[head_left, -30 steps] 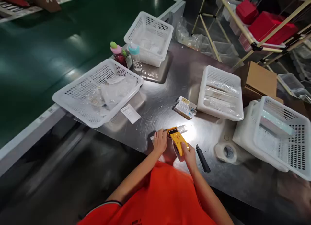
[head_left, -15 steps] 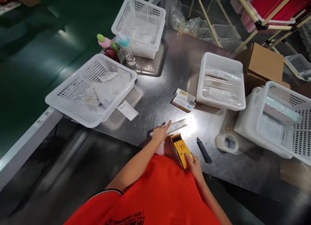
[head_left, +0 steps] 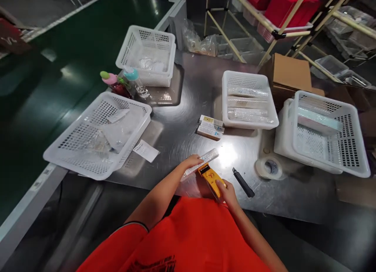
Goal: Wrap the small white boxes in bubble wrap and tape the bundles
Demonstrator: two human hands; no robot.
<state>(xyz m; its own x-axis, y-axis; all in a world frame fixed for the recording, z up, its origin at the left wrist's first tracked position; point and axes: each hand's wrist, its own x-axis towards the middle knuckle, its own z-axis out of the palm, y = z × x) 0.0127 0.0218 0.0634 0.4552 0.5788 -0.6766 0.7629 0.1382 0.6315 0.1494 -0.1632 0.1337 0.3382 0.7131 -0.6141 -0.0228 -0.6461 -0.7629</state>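
My left hand (head_left: 190, 163) rests on the near end of a narrow bubble-wrapped package (head_left: 209, 156), its fingers close together over the wrap. Wrapped in the fingers of my right hand (head_left: 226, 191) is a yellow tape dispenser (head_left: 214, 181), whose front end meets the side of the package. To the right of that hand lies a black box cutter (head_left: 243, 182). Beyond the package, several small boxes (head_left: 210, 127) sit side by side on the metal table (head_left: 182, 127).
White baskets stand at left (head_left: 85, 143), back left (head_left: 170, 64), back right (head_left: 249, 127) and far right (head_left: 352, 146). A tape roll (head_left: 269, 168), a white card (head_left: 146, 150), bottles (head_left: 137, 82) and a cardboard box (head_left: 290, 72) are around. A pole rack (head_left: 223, 35) stands behind.
The view has shifted, showing more of the far side. My left hand's pointing fingers have drawn in at the package. The tape dispenser remains in my right hand, beside the package.
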